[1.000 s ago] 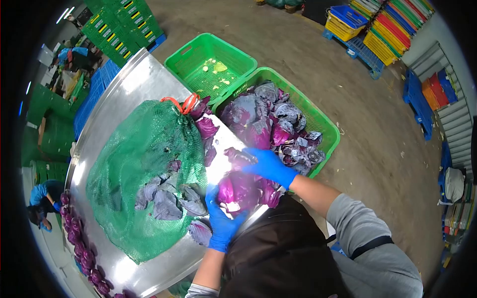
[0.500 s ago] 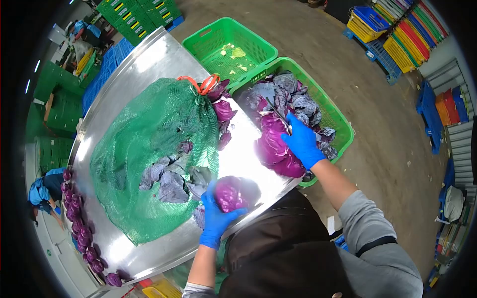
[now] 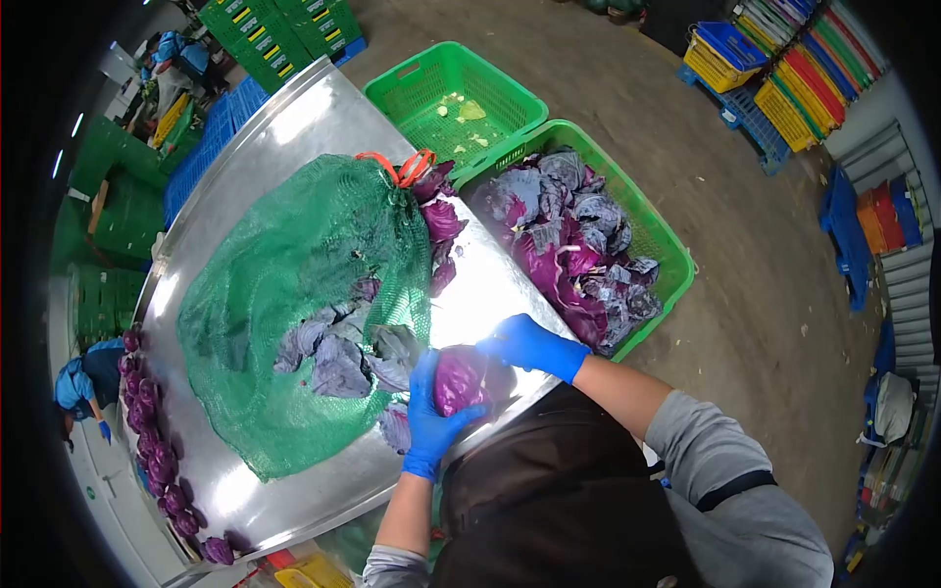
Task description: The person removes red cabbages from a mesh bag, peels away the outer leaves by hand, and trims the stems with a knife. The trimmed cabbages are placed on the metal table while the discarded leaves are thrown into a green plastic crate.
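Note:
My left hand (image 3: 431, 416), in a blue glove, is wrapped round the near left side of a red cabbage (image 3: 458, 380) on the metal table (image 3: 490, 279). Close to the cabbage's right side is my right hand (image 3: 532, 348), also gloved, with its fingers curled. The knife it held in the earlier frame is hidden now. Left of the cabbage lies a green mesh bag (image 3: 265, 255) with an orange tie (image 3: 397, 171), and loose greyish outer leaves (image 3: 338, 363) rest on it. Purple leaves (image 3: 443, 223) lie along the table's far right edge.
A green crate (image 3: 652, 230) full of cabbage leaves stands against the table's right edge. Behind it is another green crate (image 3: 441, 73) with a few scraps. Several red cabbages (image 3: 157, 461) line the left edge. A person in blue (image 3: 83, 382) stands beyond them.
My right hand has moved left and down from above the leaf crate to beside the cabbage. The large purple leaves beneath it now lie in the crate. My left hand stays on the cabbage.

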`<state>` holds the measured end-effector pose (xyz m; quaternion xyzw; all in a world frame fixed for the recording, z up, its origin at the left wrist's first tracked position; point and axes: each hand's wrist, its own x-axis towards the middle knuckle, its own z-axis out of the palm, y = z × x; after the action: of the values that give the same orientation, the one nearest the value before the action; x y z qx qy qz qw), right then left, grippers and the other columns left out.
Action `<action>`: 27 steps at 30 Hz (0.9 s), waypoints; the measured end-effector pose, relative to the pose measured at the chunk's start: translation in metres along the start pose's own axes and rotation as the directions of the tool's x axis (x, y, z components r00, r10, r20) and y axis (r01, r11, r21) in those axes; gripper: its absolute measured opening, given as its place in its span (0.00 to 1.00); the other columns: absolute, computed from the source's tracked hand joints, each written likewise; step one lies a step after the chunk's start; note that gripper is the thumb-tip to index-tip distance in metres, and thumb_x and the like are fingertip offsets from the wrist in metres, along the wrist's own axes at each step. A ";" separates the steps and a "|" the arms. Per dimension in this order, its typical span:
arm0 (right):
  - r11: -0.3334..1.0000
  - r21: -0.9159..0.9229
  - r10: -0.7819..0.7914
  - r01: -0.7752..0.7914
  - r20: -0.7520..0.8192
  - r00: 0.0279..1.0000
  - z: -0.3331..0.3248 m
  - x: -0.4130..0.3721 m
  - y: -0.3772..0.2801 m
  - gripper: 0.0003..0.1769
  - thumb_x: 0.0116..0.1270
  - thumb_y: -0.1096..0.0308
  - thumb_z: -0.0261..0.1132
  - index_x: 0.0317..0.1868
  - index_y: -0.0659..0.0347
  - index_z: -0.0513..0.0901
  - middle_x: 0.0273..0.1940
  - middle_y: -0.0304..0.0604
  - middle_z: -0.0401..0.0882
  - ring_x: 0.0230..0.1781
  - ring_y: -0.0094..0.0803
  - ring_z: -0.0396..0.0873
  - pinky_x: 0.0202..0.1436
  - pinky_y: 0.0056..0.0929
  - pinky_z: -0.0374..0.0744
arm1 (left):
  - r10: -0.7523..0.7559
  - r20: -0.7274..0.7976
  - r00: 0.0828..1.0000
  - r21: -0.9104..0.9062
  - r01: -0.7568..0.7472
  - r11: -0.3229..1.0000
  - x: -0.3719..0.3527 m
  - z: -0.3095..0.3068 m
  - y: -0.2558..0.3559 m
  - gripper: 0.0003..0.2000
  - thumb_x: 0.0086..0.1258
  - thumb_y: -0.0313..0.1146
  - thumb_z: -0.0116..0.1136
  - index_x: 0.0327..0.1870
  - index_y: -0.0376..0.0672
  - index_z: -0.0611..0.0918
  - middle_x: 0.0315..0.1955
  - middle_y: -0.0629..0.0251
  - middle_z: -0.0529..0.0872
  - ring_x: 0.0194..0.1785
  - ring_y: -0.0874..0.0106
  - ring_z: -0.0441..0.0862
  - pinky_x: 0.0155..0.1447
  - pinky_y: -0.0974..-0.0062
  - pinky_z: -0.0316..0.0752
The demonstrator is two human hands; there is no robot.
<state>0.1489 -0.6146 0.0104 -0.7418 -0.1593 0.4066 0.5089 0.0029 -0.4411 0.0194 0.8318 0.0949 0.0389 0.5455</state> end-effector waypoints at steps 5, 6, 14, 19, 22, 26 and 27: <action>0.750 -0.409 -0.570 0.520 -0.001 0.821 0.005 0.030 0.041 0.15 0.56 0.58 0.65 0.26 0.63 0.81 0.18 0.47 0.76 0.16 0.30 0.75 0.24 0.29 0.76 | -0.002 -0.036 0.999 -0.068 0.000 0.998 0.002 0.003 -0.001 0.46 0.39 0.38 0.78 0.64 0.41 0.67 0.62 0.58 0.68 0.65 0.62 0.65 0.68 0.66 0.61; 0.700 -0.519 -0.564 0.491 0.020 0.825 0.002 0.031 0.041 0.12 0.56 0.61 0.64 0.26 0.63 0.81 0.21 0.48 0.78 0.19 0.32 0.78 0.28 0.30 0.77 | 0.006 -0.043 0.999 -0.083 -0.010 0.996 0.003 0.003 -0.001 0.45 0.40 0.37 0.77 0.64 0.42 0.67 0.62 0.58 0.68 0.65 0.63 0.66 0.68 0.66 0.61; 0.875 -0.468 -0.307 0.121 -0.344 0.888 -0.062 -0.019 -0.003 0.14 0.60 0.59 0.63 0.43 0.56 0.82 0.29 0.53 0.80 0.31 0.48 0.81 0.34 0.39 0.78 | -0.341 -0.122 0.932 -0.644 0.187 0.741 0.007 0.010 0.023 0.37 0.51 0.25 0.70 0.65 0.34 0.65 0.58 0.59 0.73 0.58 0.69 0.72 0.63 0.72 0.68; 0.853 -0.305 -0.461 0.424 -0.060 0.885 -0.009 -0.020 -0.014 0.14 0.60 0.61 0.64 0.43 0.59 0.81 0.33 0.48 0.82 0.33 0.37 0.83 0.38 0.33 0.79 | -0.279 -0.111 0.954 -0.527 0.182 0.830 0.022 0.018 0.030 0.36 0.53 0.27 0.68 0.65 0.34 0.65 0.57 0.58 0.73 0.57 0.70 0.72 0.61 0.73 0.69; 0.840 -0.381 -0.451 0.387 -0.091 0.888 -0.044 -0.003 0.047 0.04 0.59 0.74 0.62 0.36 0.62 0.80 0.30 0.37 0.81 0.31 0.19 0.77 0.37 0.23 0.78 | -0.365 -0.099 0.926 -0.663 0.212 0.718 0.023 0.010 0.024 0.33 0.57 0.31 0.65 0.65 0.36 0.66 0.56 0.59 0.74 0.56 0.70 0.73 0.60 0.74 0.69; 0.953 -0.291 -0.237 0.088 -0.529 0.815 -0.096 -0.022 0.016 0.15 0.58 0.70 0.66 0.47 0.61 0.79 0.37 0.45 0.84 0.36 0.32 0.82 0.42 0.30 0.79 | -0.427 0.009 0.904 -0.837 0.241 0.492 0.027 0.000 0.018 0.28 0.63 0.35 0.59 0.64 0.38 0.67 0.54 0.61 0.76 0.54 0.71 0.75 0.58 0.76 0.71; 0.922 -0.387 -0.189 0.023 -0.395 0.899 -0.091 -0.026 -0.005 0.19 0.58 0.67 0.67 0.51 0.59 0.78 0.41 0.47 0.82 0.39 0.34 0.82 0.44 0.31 0.79 | -0.426 0.005 0.905 -0.835 0.238 0.495 0.030 0.000 0.019 0.28 0.63 0.35 0.59 0.64 0.38 0.67 0.54 0.61 0.76 0.54 0.71 0.75 0.58 0.76 0.71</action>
<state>0.2035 -0.6865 0.0403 -0.8853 -0.1599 0.1687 0.4027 0.0346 -0.4425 0.0357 0.4392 0.2798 0.0562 0.8519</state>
